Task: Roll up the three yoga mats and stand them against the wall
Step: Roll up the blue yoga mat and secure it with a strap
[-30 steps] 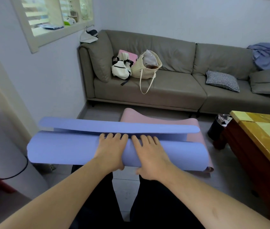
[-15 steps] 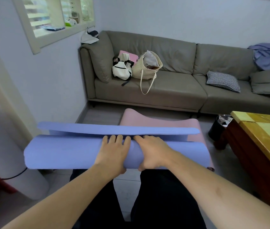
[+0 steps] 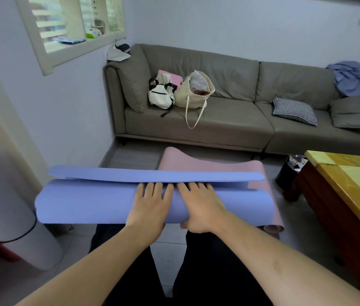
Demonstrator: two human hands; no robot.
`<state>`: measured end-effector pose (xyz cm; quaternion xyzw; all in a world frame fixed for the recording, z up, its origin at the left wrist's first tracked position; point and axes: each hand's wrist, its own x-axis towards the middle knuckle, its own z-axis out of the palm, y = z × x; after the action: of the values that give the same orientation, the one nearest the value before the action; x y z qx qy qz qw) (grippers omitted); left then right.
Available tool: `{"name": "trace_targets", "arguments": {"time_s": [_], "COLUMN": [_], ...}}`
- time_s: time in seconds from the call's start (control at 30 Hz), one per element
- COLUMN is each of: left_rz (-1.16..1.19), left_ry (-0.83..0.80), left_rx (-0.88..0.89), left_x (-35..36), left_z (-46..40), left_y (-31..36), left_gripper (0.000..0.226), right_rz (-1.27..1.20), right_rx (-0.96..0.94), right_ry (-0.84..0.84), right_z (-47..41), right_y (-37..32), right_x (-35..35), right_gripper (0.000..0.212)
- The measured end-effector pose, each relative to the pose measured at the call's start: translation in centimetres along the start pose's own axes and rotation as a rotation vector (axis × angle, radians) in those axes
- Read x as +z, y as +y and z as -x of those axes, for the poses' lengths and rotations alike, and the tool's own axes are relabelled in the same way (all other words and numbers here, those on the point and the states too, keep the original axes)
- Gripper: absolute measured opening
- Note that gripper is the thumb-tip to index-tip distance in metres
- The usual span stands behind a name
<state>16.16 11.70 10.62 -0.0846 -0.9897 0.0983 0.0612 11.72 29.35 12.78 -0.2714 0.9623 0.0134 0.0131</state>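
Observation:
A blue yoga mat (image 3: 86, 202) lies across my lap as a thick roll, and its loose end (image 3: 130, 174) sticks out flat above the roll. My left hand (image 3: 150, 204) presses flat on top of the roll with straight fingers. My right hand (image 3: 198, 204) lies beside it, fingers stretched over the top and thumb at the near underside. A pink mat (image 3: 196, 162) lies unrolled on the floor under the blue one and runs toward the sofa. At the left stands a pale rolled cylinder (image 3: 9, 217) with a black band round it.
A grey sofa (image 3: 229, 129) with two bags (image 3: 183, 91) and cushions fills the far wall. A wooden table (image 3: 351, 184) stands at the right, with a small black bin (image 3: 289, 173) beside it. The left wall with a window (image 3: 68, 25) is close by.
My right hand's fingers curled on the roll half a second ago and lie stretched flat over it again. The roll has turned a little forward, and the loose end stays above it.

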Motion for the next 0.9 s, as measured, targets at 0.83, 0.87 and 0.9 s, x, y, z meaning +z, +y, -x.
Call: {"name": "trace_targets", "arguments": {"time_s": [0.83, 0.87, 0.9], "left_rz": [0.018, 0.006, -0.001], "left_ry": [0.059, 0.054, 0.044], "left_rx": [0.035, 0.035, 0.03], "left_x": [1.0, 0.9, 0.6], "left_z": [1.1, 1.1, 1.0], "left_y": [1.3, 1.5, 1.6], "left_gripper": [0.093, 0.092, 0.092], "right_rz": [0.054, 0.034, 0.026], "right_rx": [0.058, 0.051, 0.046], "right_ry": [0.142, 0.121, 0.108], "right_z": [-0.6, -0.9, -1.2], "right_y": [-0.3, 0.0, 0.1], "right_x": [1.9, 1.7, 1.6], "right_gripper": [0.1, 0.1, 0.103]}}
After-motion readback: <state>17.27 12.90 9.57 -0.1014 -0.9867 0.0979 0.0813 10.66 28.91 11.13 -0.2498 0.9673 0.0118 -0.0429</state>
